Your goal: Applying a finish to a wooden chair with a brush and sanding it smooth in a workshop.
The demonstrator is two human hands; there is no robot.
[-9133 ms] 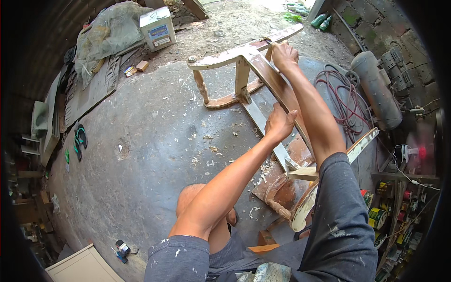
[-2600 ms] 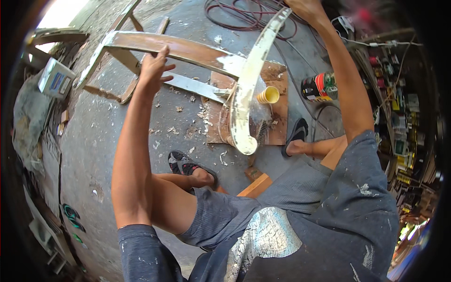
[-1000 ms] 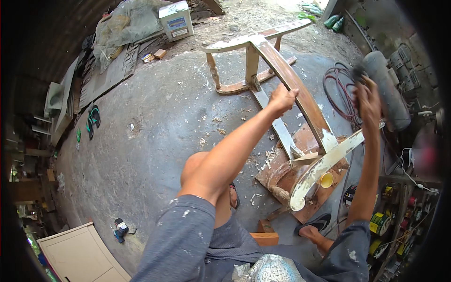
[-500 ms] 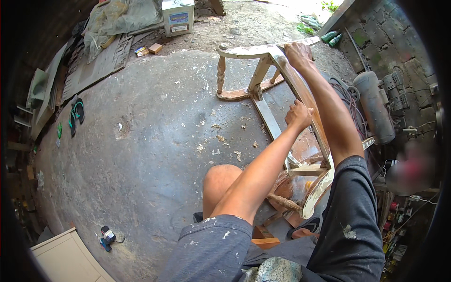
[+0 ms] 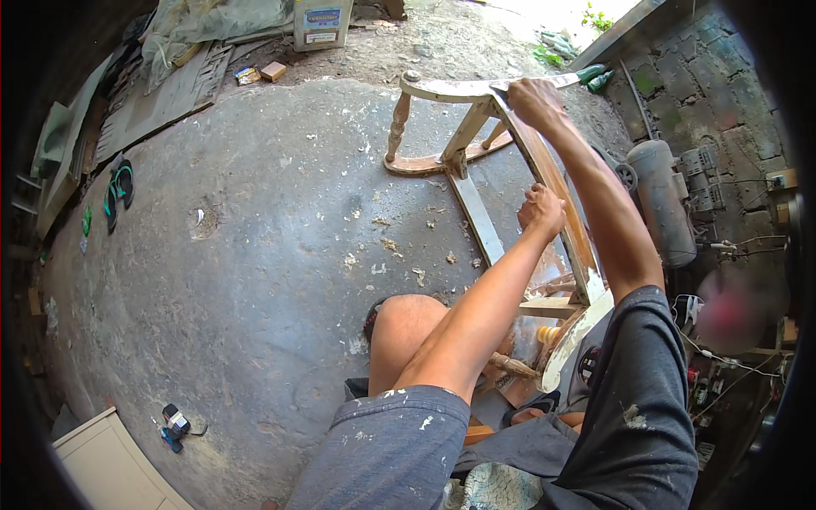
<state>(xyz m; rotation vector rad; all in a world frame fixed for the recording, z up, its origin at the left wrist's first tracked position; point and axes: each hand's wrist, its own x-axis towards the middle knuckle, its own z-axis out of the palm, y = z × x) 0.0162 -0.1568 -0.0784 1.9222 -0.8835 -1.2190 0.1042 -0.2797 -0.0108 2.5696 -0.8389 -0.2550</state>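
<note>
A wooden chair frame [image 5: 478, 210] is tipped over in front of me, with turned spindles and curved arms. White paint covers parts of it, while bare brown wood shows along the long rail [image 5: 561, 189]. My left hand [image 5: 541, 210] is closed around that rail about midway. At its far end, by the corner joint, my right hand [image 5: 534, 102] is closed with the knuckles up. A thin dark edge pokes out beside its fingers; what it belongs to is mostly hidden. My bent knee [image 5: 408, 327] is left of the frame's near end.
Paint flakes [image 5: 389, 244] litter the concrete floor [image 5: 255, 280]. A cordless power tool [image 5: 174, 427] lies lower left near a cream panel [image 5: 119, 467]. Flip-flops [image 5: 119, 194] lie far left, and a square tin [image 5: 321, 24] stands at the back. A tank compressor [image 5: 663, 202] stands by the block wall.
The view has shifted slightly. My right hand has moved very little at the rail's far end, and my left hand keeps its hold on the rail.
</note>
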